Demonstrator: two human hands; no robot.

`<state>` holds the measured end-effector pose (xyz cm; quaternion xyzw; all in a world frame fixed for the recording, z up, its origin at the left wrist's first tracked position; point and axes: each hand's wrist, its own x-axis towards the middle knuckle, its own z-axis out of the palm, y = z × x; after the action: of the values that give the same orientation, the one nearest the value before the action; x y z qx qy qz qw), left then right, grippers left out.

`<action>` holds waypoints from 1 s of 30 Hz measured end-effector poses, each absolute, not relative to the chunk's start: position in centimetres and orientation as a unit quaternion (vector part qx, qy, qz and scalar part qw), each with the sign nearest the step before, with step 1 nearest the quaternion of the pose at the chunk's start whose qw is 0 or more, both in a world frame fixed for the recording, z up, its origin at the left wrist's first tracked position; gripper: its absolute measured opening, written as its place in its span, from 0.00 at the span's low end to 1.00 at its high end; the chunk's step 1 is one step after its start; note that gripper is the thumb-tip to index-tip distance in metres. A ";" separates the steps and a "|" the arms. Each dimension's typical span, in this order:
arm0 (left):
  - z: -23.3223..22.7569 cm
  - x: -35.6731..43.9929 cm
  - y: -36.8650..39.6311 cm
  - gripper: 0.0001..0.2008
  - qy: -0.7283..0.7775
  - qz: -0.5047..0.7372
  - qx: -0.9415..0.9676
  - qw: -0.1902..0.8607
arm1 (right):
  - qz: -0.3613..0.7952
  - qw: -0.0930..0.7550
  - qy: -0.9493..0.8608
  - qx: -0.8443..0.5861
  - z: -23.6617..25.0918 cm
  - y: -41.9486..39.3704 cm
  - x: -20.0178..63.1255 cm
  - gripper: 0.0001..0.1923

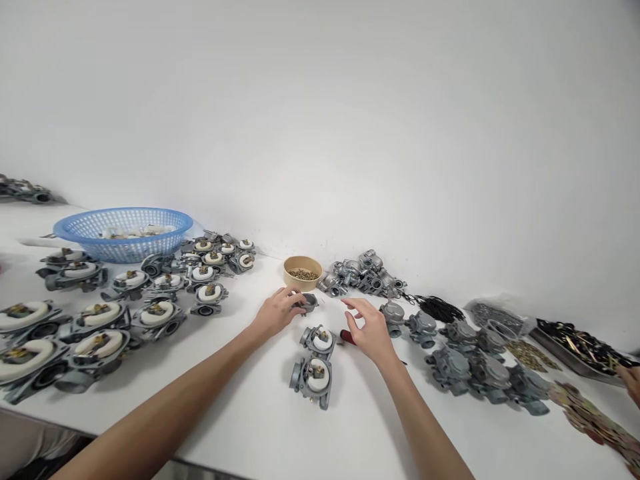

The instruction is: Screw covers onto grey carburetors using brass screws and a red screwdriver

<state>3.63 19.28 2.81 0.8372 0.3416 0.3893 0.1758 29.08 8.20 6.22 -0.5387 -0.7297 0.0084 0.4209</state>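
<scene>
My left hand [281,312] has its fingers closed on the edge of a small grey metal float bowl [311,304] at the middle of the table. To the right, my right hand [369,327] is held with thumb and fingers apart and nothing between them. A red handle [347,337], perhaps a screwdriver's, lies beside and partly under it. Closer to me, two carburetor bodies with white floats, one [320,340] behind the other [316,377], lie floats up between my forearms.
Many float-up carburetors [155,315] and a blue basket [75,230] fill the left. A tan tub [303,262] of brass parts and a carburetor pile [367,272] stand by the wall. Assembled carburetors [450,368], black cords [440,309] and a metal tray [575,363] sit right, near another person's hand [631,381].
</scene>
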 end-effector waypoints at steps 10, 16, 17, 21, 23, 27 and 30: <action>7.1 3.7 15.8 0.20 0.259 0.459 0.710 0.468 | -0.253 0.335 -0.799 -0.430 8.8 5.8 25.6 0.33; 7.7 4.7 14.2 0.23 0.203 0.419 0.668 0.580 | -0.282 0.385 -0.791 -0.383 8.8 5.7 24.5 0.29; 7.7 4.7 14.1 0.24 0.205 0.413 0.669 0.583 | -0.276 0.396 -0.786 -0.385 8.7 5.7 24.6 0.27; 8.0 3.7 14.9 0.23 0.231 0.397 0.707 0.538 | -0.187 0.471 -0.731 -0.457 8.6 5.6 25.0 0.22; 8.1 2.8 15.5 0.19 0.238 0.358 0.752 0.500 | -0.116 0.488 -0.708 -0.497 8.6 5.5 25.1 0.22; 7.3 1.7 16.5 0.18 0.210 0.239 0.830 0.459 | -0.001 0.479 -0.692 -0.540 8.7 5.4 24.8 0.22; 6.3 1.6 17.0 0.24 0.203 0.188 0.848 0.452 | 0.046 0.458 -0.684 -0.566 8.7 5.4 24.3 0.22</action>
<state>1.58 16.97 6.31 0.8478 0.2035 0.1884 0.4520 24.32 5.36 8.65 -0.5661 -0.6835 0.0460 0.4585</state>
